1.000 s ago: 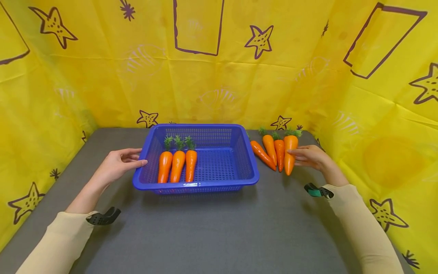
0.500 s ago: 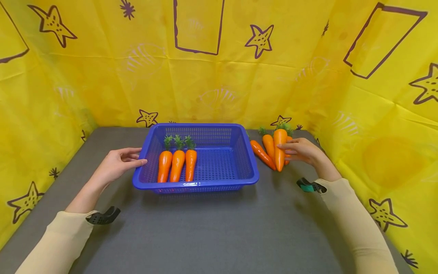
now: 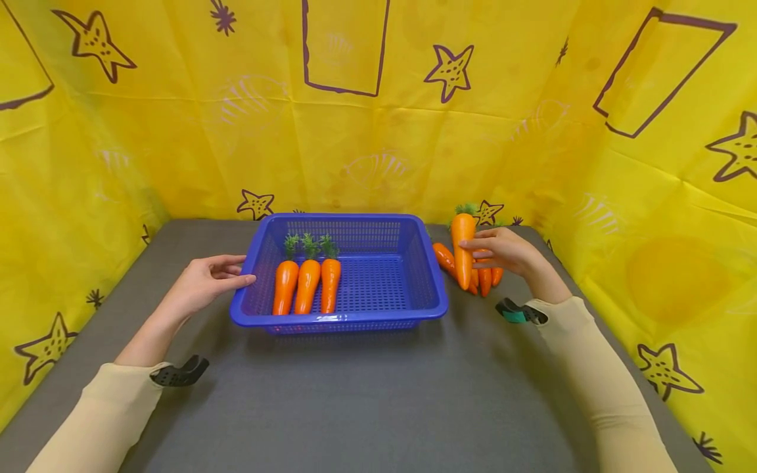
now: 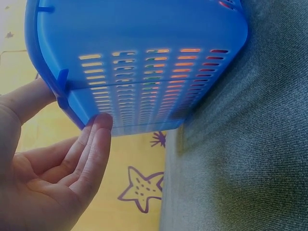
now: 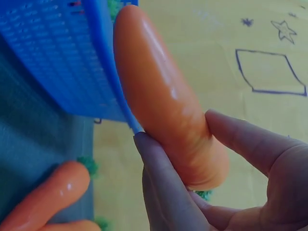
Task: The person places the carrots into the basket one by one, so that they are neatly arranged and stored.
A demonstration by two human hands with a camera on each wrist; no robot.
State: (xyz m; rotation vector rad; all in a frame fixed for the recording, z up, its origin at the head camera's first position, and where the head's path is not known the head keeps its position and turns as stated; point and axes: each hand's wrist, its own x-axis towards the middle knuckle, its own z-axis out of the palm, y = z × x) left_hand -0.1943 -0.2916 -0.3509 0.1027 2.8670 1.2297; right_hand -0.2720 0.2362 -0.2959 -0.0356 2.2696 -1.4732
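Note:
A blue plastic basket stands on the dark table, with three orange carrots side by side in its left part, green tops to the back. My left hand pinches the basket's left rim. The left wrist view has the thumb over the rim and the fingers against the slotted outer wall. Between thumb and fingers, my right hand holds a carrot raised just right of the basket, its tip pointing down. In the right wrist view this carrot overlaps the basket's edge.
Several more carrots lie on the table right of the basket, partly hidden behind the held carrot and my right hand. Yellow cloth with drawn starfish walls off the table at the back and sides.
My right hand has lifted the carrot from the right end of the group and carried it left toward the basket. My left hand has stayed on the rim.

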